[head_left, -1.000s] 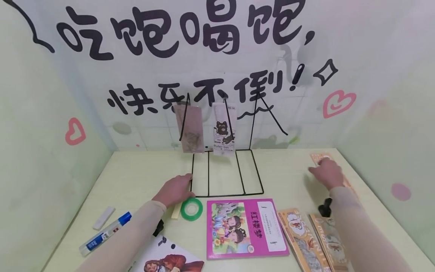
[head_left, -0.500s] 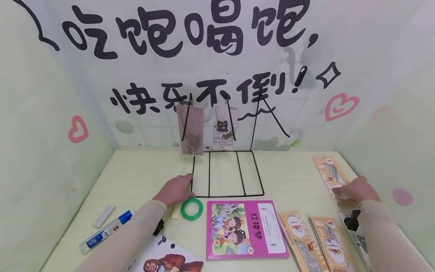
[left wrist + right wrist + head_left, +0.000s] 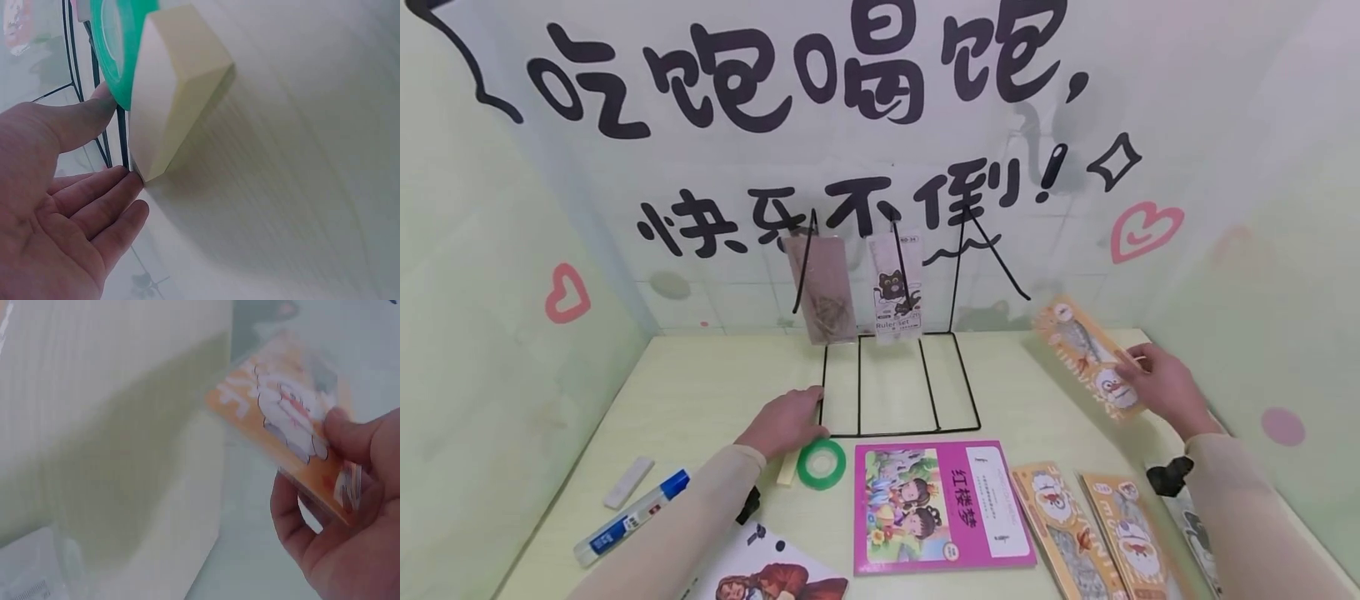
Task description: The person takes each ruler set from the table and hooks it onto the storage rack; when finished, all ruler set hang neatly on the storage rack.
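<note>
The right hand [image 3: 1165, 387] pinches the orange packet [image 3: 1084, 352] ahead of it (probably light, slick, bendy; best gripped by an edge) while the left hand [image 3: 781, 421], fingers loose, touches the black rack [image 3: 859, 387].

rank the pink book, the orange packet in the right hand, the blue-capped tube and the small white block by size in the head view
1. Pink book
2. Orange packet, partly covered by the right hand
3. Blue-capped tube
4. Small white block
</note>
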